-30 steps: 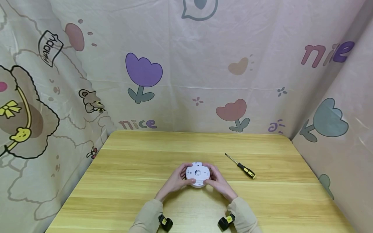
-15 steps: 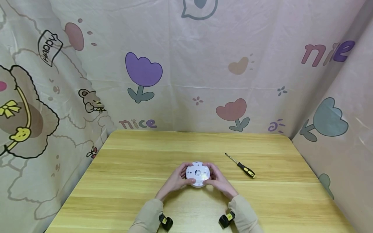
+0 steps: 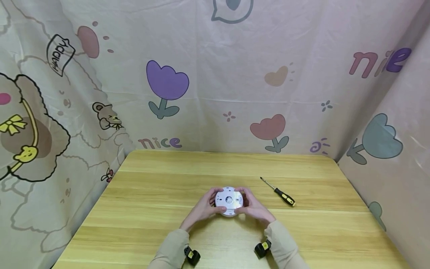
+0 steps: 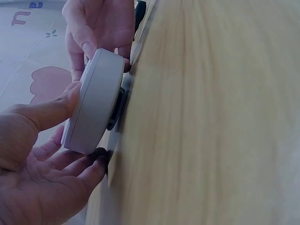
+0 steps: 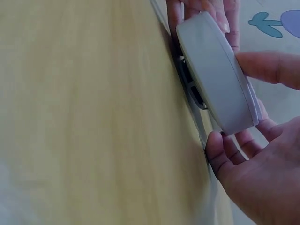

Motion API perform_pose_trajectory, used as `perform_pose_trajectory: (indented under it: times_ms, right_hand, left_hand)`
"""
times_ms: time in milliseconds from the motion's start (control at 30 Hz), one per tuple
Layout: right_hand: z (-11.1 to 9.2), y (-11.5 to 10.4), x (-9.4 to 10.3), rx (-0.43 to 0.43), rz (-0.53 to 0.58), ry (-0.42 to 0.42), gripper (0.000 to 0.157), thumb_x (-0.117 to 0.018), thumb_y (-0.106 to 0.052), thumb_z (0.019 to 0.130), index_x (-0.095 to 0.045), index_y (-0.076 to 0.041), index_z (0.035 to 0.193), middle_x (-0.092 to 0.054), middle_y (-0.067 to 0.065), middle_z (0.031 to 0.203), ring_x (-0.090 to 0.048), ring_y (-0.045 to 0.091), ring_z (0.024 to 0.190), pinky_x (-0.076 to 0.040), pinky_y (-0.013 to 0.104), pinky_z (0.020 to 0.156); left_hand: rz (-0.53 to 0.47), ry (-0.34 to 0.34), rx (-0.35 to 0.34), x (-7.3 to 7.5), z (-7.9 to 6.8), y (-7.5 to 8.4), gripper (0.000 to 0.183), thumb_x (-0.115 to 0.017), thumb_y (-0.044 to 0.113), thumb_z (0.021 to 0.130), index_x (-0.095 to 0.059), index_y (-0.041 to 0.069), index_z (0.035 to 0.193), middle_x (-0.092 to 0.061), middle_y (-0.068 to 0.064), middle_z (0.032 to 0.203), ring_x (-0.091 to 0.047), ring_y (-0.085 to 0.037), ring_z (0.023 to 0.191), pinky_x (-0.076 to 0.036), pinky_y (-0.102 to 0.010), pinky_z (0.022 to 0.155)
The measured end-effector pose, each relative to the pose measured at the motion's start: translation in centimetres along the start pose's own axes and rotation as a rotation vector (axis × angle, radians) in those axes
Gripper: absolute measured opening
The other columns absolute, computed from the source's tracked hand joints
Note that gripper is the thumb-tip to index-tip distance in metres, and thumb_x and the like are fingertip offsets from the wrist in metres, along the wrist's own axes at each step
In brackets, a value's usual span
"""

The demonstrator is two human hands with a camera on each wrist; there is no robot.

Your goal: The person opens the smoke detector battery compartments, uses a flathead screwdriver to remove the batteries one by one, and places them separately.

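Observation:
A round white smoke detector (image 3: 229, 202) lies between both hands near the middle of the wooden table, its slotted backplate facing up. My left hand (image 3: 202, 207) grips its left side, thumb on the near rim and fingers round the side. On the opposite side my right hand (image 3: 254, 207) holds it in the same way. In the left wrist view the thick side wall of the smoke detector (image 4: 96, 101) shows, slightly tilted, with a dark vented part (image 4: 116, 108) beneath it, close to the tabletop. The right wrist view shows the same dark vented part (image 5: 191, 84).
A screwdriver (image 3: 282, 195) with a black and yellow handle lies on the table (image 3: 151, 186) to the right of the hands, its tip pointing away to the back left. Printed cloth (image 3: 215, 74) hangs behind the table and along both sides.
Both hands keep their grip on the smoke detector, which stays in place. The right forearm and its wrist camera have shifted slightly. The whole head view has moved a few pixels.

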State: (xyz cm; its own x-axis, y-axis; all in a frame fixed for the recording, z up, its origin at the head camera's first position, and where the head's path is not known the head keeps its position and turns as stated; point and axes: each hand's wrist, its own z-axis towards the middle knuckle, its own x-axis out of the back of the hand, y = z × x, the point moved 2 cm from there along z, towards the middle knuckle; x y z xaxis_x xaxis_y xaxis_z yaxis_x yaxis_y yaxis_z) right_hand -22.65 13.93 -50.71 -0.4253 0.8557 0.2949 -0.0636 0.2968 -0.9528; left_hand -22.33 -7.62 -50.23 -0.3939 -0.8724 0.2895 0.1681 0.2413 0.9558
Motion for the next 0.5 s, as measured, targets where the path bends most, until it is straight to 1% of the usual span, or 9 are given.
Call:
perform_pose_trajectory:
  times_ms: [67, 133, 167, 233, 267, 333, 433, 500]
  right_hand:
    - [0.0, 0.0, 0.2, 0.011, -0.003, -0.016, 0.075, -0.075, -0.001, 0.076, -0.038, -0.006, 0.142, -0.052, 0.027, 0.135, -0.056, 0.031, 0.119, -0.046, 0.045, 0.106]
    - [0.1, 0.0, 0.3, 0.018, -0.002, -0.026, 0.072, -0.075, -0.002, 0.077, -0.04, -0.005, 0.14, -0.052, 0.025, 0.135, -0.056, 0.028, 0.117, -0.046, 0.039, 0.104]
    - [0.1, 0.0, 0.4, 0.024, 0.005, -0.033, 0.07, -0.075, -0.002, 0.078, -0.041, -0.005, 0.14, -0.051, 0.025, 0.136, -0.056, 0.027, 0.117, -0.046, 0.037, 0.104]
    - [0.2, 0.0, 0.5, 0.038, 0.011, -0.046, 0.066, -0.074, -0.002, 0.08, -0.043, -0.004, 0.138, -0.048, 0.022, 0.137, -0.056, 0.027, 0.117, -0.046, 0.036, 0.104]
    - [0.3, -0.1, 0.6, 0.056, -0.005, -0.049, 0.065, -0.075, -0.003, 0.081, -0.045, -0.003, 0.138, -0.046, 0.022, 0.138, -0.055, 0.028, 0.118, -0.046, 0.039, 0.105]
    - [0.3, -0.2, 0.8, 0.098, -0.064, -0.045, 0.063, -0.076, -0.006, 0.081, -0.048, -0.003, 0.137, -0.044, 0.021, 0.14, -0.053, 0.034, 0.123, -0.043, 0.051, 0.11]
    - [0.4, -0.6, 1.2, 0.134, -0.209, -0.016, 0.063, -0.081, -0.013, 0.079, -0.054, -0.006, 0.136, -0.046, 0.019, 0.14, -0.05, 0.041, 0.128, -0.038, 0.067, 0.112]
    - [0.4, -1.0, 1.3, 0.147, -0.303, 0.012, 0.063, -0.085, -0.018, 0.076, -0.058, -0.008, 0.133, -0.049, 0.018, 0.139, -0.05, 0.043, 0.129, -0.036, 0.072, 0.111]
  left_hand:
    - [0.001, -0.002, -0.001, 0.0, 0.0, 0.0, 0.069, -0.078, 0.004, 0.083, -0.043, -0.008, 0.141, -0.042, -0.033, 0.151, -0.04, -0.05, 0.142, -0.034, -0.058, 0.119]
    - [0.004, -0.002, 0.001, 0.0, 0.0, 0.0, 0.069, -0.079, 0.004, 0.083, -0.043, -0.007, 0.141, -0.043, -0.033, 0.151, -0.04, -0.05, 0.142, -0.034, -0.057, 0.119]
    - [0.003, -0.003, 0.002, 0.0, 0.0, 0.0, 0.069, -0.079, 0.005, 0.083, -0.043, -0.007, 0.141, -0.043, -0.033, 0.151, -0.04, -0.05, 0.142, -0.034, -0.057, 0.119]
    - [0.001, -0.005, 0.002, 0.0, 0.0, 0.0, 0.068, -0.078, 0.005, 0.084, -0.043, -0.007, 0.141, -0.043, -0.033, 0.15, -0.04, -0.05, 0.142, -0.034, -0.058, 0.119]
    - [0.0, -0.005, 0.003, 0.0, 0.0, 0.0, 0.068, -0.078, 0.005, 0.084, -0.044, -0.007, 0.141, -0.043, -0.033, 0.15, -0.04, -0.05, 0.142, -0.035, -0.058, 0.119]
    - [-0.005, -0.01, 0.003, 0.0, 0.1, 0.0, 0.067, -0.078, 0.005, 0.084, -0.043, -0.008, 0.141, -0.043, -0.033, 0.15, -0.04, -0.05, 0.142, -0.035, -0.058, 0.119]
    - [-0.006, -0.016, 0.008, 0.1, 0.1, 0.1, 0.067, -0.078, 0.005, 0.085, -0.043, -0.008, 0.141, -0.043, -0.033, 0.15, -0.04, -0.05, 0.142, -0.035, -0.058, 0.119]
    - [-0.004, -0.021, 0.01, 0.1, 0.1, 0.1, 0.067, -0.078, 0.006, 0.085, -0.043, -0.008, 0.141, -0.042, -0.033, 0.15, -0.04, -0.05, 0.143, -0.035, -0.058, 0.119]
